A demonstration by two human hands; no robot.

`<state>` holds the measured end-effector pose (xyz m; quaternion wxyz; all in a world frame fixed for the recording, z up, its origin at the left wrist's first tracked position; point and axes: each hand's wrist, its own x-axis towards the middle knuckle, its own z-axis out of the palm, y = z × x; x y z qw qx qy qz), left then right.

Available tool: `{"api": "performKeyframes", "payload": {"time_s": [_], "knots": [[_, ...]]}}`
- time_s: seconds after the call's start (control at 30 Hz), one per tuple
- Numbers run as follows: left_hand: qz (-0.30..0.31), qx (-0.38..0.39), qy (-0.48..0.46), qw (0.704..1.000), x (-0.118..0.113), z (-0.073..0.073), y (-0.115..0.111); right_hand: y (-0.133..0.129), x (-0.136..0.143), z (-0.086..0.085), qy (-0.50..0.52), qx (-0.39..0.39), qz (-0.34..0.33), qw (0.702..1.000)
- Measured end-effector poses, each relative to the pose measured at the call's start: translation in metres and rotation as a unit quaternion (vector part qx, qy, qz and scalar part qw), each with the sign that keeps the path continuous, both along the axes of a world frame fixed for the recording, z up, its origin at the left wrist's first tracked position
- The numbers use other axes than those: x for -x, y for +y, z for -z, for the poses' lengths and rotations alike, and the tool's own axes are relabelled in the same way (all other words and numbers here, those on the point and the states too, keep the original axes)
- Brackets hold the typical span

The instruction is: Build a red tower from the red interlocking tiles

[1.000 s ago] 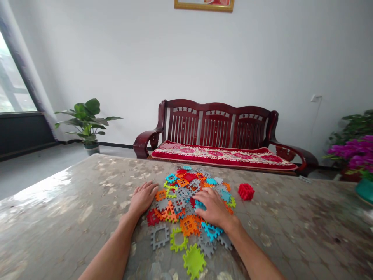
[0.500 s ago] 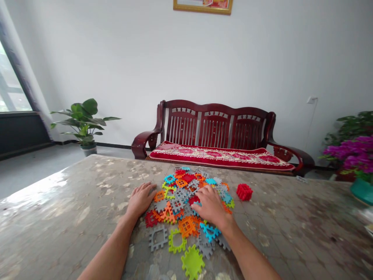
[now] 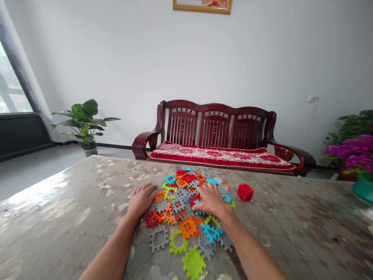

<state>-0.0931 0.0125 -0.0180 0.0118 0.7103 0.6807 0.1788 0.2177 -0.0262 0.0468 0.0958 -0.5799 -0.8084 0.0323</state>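
A pile of plastic interlocking tiles in orange, grey, red, blue and green is spread over the table. At its left edge, my left hand rests palm down on the tabletop with fingers extended. My right hand lies over the right part of the pile, fingers spread and slightly bent, and hides the tiles under it. A red cube built of such tiles stands apart on the right. Nearest to me are a green solid tile and a grey square frame tile.
Behind the table stands a dark red wooden bench with a red patterned cushion. A potted plant is at the left. Purple flowers in a teal pot are at the right. A small grey piece lies by the far edge.
My right hand has shifted slightly, uncovering more of a green frame tile near its wrist. My left hand stays in place beside the pile.
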Motion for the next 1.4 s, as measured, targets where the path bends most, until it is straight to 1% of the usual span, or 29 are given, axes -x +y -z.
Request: {"api": "performKeyframes", "payload": {"time_s": [0.23, 0.43, 0.5, 0.57, 0.63, 0.7, 0.83, 0.93, 1.0, 1.17, 1.3, 1.4], "knots": [[0.001, -0.006, 0.002, 1.000, 0.001, 0.001, 0.001, -0.002, 0.000, 0.002, 0.067, -0.053, -0.027, 0.996], [0.000, -0.007, 0.003, 1.000, 0.001, 0.000, 0.001, -0.002, -0.004, 0.004, 0.123, -0.069, -0.083, 0.986], [0.000, -0.002, 0.004, 1.000, 0.001, 0.000, 0.001, 0.000, -0.009, 0.002, 0.170, -0.085, -0.078, 0.979], [-0.001, 0.002, 0.005, 1.000, 0.001, -0.001, 0.001, 0.001, -0.018, 0.002, 0.230, -0.118, -0.062, 0.964], [-0.001, 0.000, 0.005, 1.000, 0.001, -0.001, 0.000, 0.003, -0.031, 0.005, 0.274, -0.155, -0.035, 0.948], [-0.001, -0.002, 0.006, 1.000, 0.000, -0.002, 0.000, 0.004, -0.047, 0.012, 0.286, -0.174, 0.007, 0.942], [-0.001, -0.008, 0.007, 1.000, 0.000, -0.004, -0.001, 0.001, -0.070, 0.027, 0.261, -0.145, 0.107, 0.948], [-0.002, -0.009, 0.005, 1.000, -0.001, -0.004, -0.002, -0.005, -0.075, 0.029, 0.236, -0.134, 0.151, 0.951], [-0.003, -0.014, 0.003, 1.000, 0.000, -0.004, -0.002, -0.009, -0.073, 0.025, 0.213, -0.128, 0.153, 0.957], [0.001, -0.007, 0.005, 1.000, 0.001, -0.003, -0.001, -0.016, -0.068, 0.015, 0.140, -0.096, 0.125, 0.978], [0.001, -0.002, 0.006, 1.000, 0.000, -0.004, -0.001, -0.019, -0.065, 0.016, 0.098, -0.076, 0.134, 0.983], [-0.001, -0.007, 0.003, 1.000, 0.000, -0.004, -0.001, -0.019, -0.062, 0.018, 0.091, -0.089, 0.143, 0.981]]}}
